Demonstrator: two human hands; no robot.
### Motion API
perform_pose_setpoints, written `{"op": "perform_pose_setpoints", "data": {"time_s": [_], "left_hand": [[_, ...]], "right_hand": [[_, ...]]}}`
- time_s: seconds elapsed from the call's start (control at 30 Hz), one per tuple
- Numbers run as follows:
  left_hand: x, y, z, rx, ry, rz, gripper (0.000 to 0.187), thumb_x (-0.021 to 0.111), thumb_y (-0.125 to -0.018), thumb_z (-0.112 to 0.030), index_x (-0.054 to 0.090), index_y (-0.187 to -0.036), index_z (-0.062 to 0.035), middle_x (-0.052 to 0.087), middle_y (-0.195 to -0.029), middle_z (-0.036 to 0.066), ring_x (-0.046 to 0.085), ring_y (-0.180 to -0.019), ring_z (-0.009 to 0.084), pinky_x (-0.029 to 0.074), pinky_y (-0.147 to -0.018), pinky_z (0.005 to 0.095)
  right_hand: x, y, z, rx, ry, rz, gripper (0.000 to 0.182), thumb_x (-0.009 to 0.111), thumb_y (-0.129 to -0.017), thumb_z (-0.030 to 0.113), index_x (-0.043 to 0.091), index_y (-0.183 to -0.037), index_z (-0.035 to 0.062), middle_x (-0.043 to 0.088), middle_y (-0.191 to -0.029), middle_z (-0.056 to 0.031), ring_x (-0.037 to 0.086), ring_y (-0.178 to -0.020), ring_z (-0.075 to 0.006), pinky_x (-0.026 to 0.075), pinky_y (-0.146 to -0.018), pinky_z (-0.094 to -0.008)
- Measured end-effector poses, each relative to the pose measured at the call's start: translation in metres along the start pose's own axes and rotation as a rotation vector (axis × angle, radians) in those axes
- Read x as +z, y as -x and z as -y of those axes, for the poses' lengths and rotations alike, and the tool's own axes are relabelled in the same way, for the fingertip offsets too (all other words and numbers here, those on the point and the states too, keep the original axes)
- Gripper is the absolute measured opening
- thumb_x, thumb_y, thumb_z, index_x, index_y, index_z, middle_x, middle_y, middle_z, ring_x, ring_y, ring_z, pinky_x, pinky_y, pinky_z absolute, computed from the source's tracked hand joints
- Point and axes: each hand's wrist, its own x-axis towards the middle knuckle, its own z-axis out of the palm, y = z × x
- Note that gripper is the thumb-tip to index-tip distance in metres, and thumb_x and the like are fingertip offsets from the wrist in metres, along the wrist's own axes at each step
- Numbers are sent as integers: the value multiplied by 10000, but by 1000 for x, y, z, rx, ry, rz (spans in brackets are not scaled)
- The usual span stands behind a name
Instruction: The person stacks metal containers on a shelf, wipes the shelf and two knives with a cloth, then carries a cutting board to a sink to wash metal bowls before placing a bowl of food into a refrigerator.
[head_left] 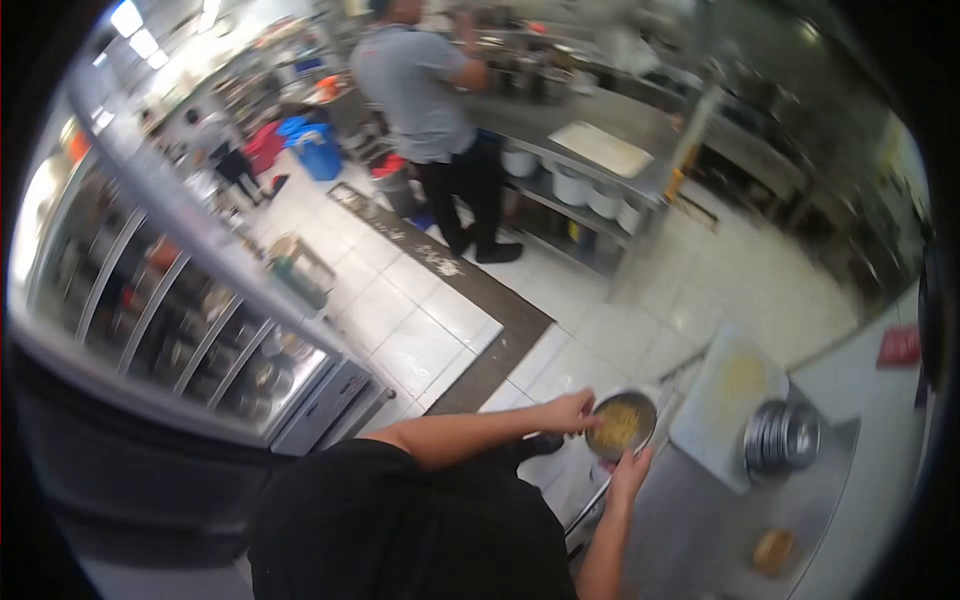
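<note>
A round metal bowl (646, 408) with yellowish shredded or chopped food (618, 428) inside is held in front of me, beside the edge of the steel counter. My right hand (630, 472) grips its near side, fingers around the rim and underside. On the far left side, my left hand (572, 412) is closed at the bowl's rim, its fingertips reaching over the edge; blur hides their exact hold.
On the steel counter (680, 540) lie a white cutting board (715, 440) with yellow residue, stacked metal bowls (785, 438) and a small brownish round item (773, 551). A glass-front fridge (180, 320) stands left. A person in grey (415, 95) works at another steel table (640, 125); another person (222, 145) is farther back.
</note>
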Motion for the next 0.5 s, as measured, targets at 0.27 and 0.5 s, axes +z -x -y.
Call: {"op": "perform_pose_setpoints", "data": {"time_s": [0.27,0.5], "left_hand": [[-152,166,105,-73,-1,-1011,464,752,-896,-294,606,-1251,-33,638,-1192,166,683,-916,264,557,-857,397],[-361,380,151,41,-163,-2072,389,735,-878,-136,597,-1231,-46,593,-1185,155,619,-963,262,526,-865,390]], "right_hand": [[1,58,-87,195,254,119,491,455,-965,109,391,-1443,17,629,-1176,-201,701,-772,-276,594,-500,-336],[21,67,-89,259,537,63,442,691,-960,244,616,-1324,4,531,-1389,-273,627,-1144,-351,582,-871,-412]]}}
